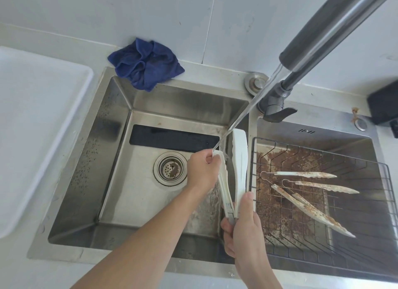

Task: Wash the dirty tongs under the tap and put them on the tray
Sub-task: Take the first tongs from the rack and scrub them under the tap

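One pair of white plastic tongs was in hand under the running water, at the centre of the frame over the right edge of the left stainless-steel sink basin. Right hand was closed around the hinge end, low in the frame, thumb pressed on the right arm of the tongs. Left hand pinched the tip of the left arm between thumb and fingers, spreading the two arms apart. Stream from the grey metal tap spout landed on that pinched tip. Both arms looked mostly white and clean here; residue on the inner faces could not be judged.

Three or more similar white tongs, rust-brown with soiling, lay on the black wire rack in the right basin, at the right of the frame, untouched by water. Exact count unclear because they overlapped.

White rectangular plastic tray sat on the bench at the left edge of the frame; no tongs showed on its visible part. Crumpled blue cloth lay behind the left basin.

Judgement: early stage. First pair appeared near the end of its rinse; transfer to the tray was not yet done, and the soiled tongs on the rack remained to be washed.
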